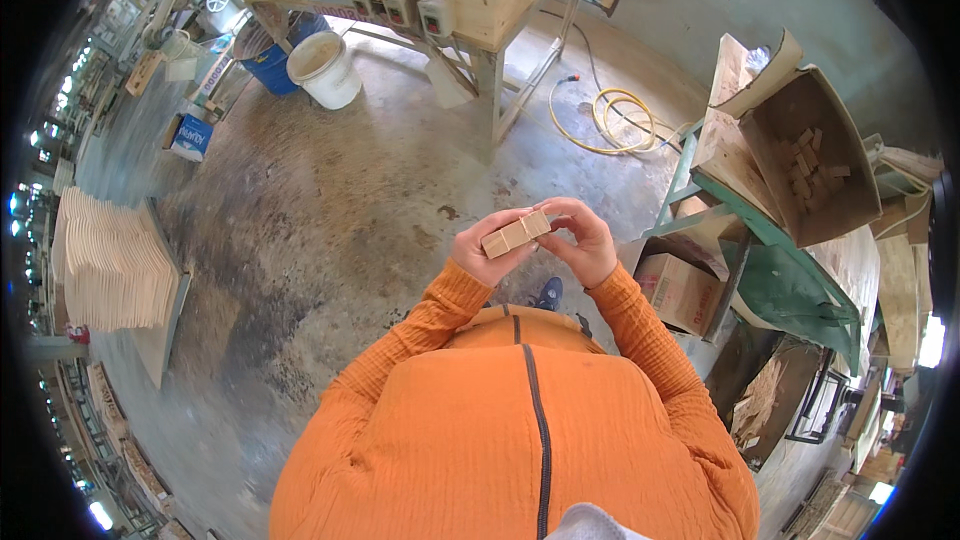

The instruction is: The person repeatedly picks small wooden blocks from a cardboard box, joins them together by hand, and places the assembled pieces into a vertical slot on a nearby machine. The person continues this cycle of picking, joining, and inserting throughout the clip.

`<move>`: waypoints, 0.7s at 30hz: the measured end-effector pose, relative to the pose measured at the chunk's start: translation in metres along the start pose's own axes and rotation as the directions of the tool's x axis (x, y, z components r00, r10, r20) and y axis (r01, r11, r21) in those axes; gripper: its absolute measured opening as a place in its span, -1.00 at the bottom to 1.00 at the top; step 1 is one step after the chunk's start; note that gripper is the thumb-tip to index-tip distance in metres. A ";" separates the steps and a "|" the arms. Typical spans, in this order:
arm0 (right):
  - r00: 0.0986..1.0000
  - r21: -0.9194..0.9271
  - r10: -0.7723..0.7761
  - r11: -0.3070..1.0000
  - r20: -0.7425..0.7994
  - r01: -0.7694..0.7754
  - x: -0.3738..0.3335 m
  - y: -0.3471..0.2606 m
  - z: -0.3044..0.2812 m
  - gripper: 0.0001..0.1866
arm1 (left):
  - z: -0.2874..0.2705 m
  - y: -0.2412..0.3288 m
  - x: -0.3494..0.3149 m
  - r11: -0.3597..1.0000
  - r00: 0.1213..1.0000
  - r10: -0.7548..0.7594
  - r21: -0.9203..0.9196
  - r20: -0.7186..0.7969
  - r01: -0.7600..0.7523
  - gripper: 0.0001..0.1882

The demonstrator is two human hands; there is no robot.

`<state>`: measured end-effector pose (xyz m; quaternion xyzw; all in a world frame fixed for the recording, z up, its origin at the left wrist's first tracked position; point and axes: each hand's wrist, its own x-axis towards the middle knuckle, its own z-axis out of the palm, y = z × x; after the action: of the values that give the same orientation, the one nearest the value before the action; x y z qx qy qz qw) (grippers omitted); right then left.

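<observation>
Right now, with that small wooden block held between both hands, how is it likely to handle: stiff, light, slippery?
The wooden block looks rigid: straight edges, no sag between the left hand and right hand. Probably light, since fingertips alone carry it. Its pale, bare-looking faces should grip rather than slip, and flat sides make rolling unlikely.

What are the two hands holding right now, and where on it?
A short row of small pale wooden blocks, pinched between both hands: left hand at its left end, right hand at its right end.
</observation>
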<state>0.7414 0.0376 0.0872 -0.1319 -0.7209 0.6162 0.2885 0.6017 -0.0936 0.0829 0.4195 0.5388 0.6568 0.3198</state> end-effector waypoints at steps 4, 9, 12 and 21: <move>0.999 -0.049 -0.008 0.999 -0.040 0.006 0.000 -0.005 0.009 -0.60 | -0.001 0.002 -0.002 0.998 0.999 -0.012 -0.067 -0.053 0.008 -0.63; 0.998 -0.091 -0.007 0.996 -0.058 0.002 -0.007 -0.006 0.009 -0.60 | 0.003 -0.004 -0.006 0.980 0.997 -0.039 -0.198 -0.062 0.026 -0.64; 0.995 -0.107 -0.018 0.994 -0.100 0.008 -0.014 -0.001 0.011 -0.61 | 0.007 -0.004 -0.007 0.974 0.996 -0.069 -0.220 -0.058 0.055 -0.66; 0.993 -0.141 -0.012 0.990 -0.116 -0.005 -0.017 0.004 0.026 -0.54 | -0.002 -0.019 -0.013 0.940 0.978 -0.202 -0.291 -0.046 0.180 -0.64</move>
<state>0.7392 0.0080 0.0776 -0.1864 -0.7448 0.5544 0.3212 0.6053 -0.1019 0.0617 0.2898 0.4881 0.7089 0.4186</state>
